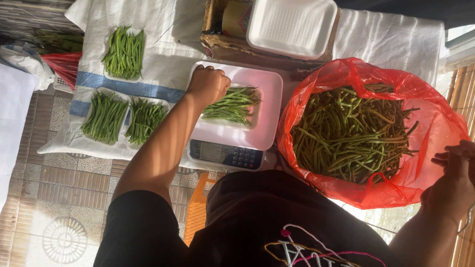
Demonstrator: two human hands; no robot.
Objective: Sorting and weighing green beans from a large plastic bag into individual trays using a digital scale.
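Observation:
My left hand [208, 84] is closed in a fist on a bunch of green beans [236, 105]. The beans lie on a white foam tray [267, 111] on a digital scale [225, 154]. To the right, a red plastic bag [316, 86] stands open, full of loose green beans [351, 133]. My right hand [452, 180] grips the bag's rim at the far right edge, fingers curled over the plastic.
Three foam trays of green beans [124, 52] [104, 117] [145, 120] lie on the white cloth [168, 69] at the left. Behind the scale, a cardboard box [213, 37] holds empty foam trays [292, 24]. An orange stool [197, 207] and a tiled floor [59, 183] are below.

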